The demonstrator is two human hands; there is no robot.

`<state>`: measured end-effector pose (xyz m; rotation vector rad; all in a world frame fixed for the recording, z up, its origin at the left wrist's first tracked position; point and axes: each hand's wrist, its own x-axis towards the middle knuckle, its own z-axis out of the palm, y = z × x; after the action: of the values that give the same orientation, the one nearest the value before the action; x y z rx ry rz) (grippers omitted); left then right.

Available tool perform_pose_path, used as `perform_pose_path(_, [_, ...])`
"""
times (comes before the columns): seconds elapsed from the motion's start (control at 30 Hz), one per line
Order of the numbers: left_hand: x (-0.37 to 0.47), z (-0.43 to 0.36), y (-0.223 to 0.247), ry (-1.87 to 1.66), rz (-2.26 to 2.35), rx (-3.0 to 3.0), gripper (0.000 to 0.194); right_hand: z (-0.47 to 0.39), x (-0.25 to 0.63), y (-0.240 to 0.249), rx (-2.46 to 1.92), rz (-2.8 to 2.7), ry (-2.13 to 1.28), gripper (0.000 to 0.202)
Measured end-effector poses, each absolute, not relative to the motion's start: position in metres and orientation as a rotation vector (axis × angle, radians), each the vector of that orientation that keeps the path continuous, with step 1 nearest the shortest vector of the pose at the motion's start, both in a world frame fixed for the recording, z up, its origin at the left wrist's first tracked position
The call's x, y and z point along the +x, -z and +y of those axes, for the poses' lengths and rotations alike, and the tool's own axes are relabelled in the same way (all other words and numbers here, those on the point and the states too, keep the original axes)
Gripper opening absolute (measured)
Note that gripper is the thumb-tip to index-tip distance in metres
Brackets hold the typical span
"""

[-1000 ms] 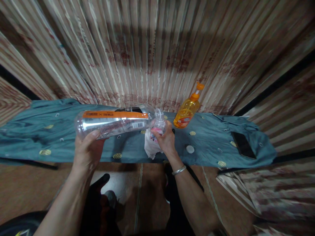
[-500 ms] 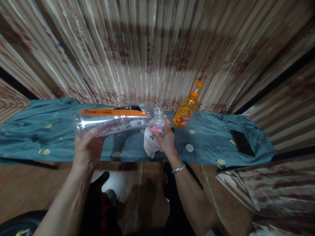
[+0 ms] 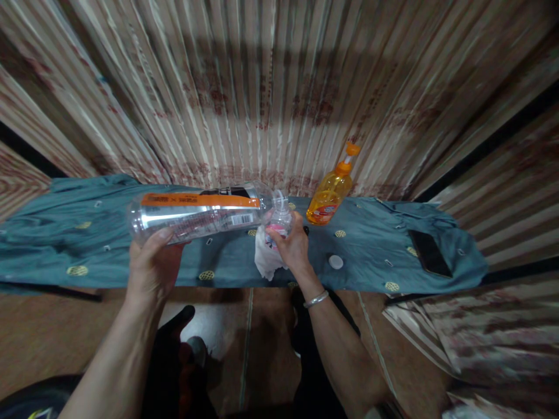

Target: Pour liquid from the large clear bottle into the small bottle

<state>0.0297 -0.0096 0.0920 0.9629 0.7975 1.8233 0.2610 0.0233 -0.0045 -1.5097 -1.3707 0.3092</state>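
Right now your left hand (image 3: pixel 151 265) grips the base end of a large clear bottle (image 3: pixel 198 210), fingers clamped round it, forearm rising from seven o'clock. You hold the bottle lying nearly level, its neck pointing to three o'clock, mouth over a small clear bottle (image 3: pixel 282 220). Your right hand (image 3: pixel 293 249) pinches that small bottle upright together with a white cloth (image 3: pixel 266 262), wrist bent, bracelet (image 3: pixel 316 299) showing. On the teal-covered worktop (image 3: pixel 52 244), an orange pump bottle (image 3: pixel 329 195) stands at two o'clock, a white cap (image 3: pixel 335 262) at four.
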Motion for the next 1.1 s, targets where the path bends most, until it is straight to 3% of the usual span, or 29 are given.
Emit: perform_pose_path(1.1, [0.03,-0.0104,-0.0897,-1.799,0.787,0.964,0.062,0.0229,0.2599,0.0035,-1.513,-1.36,-0.305,0.066])
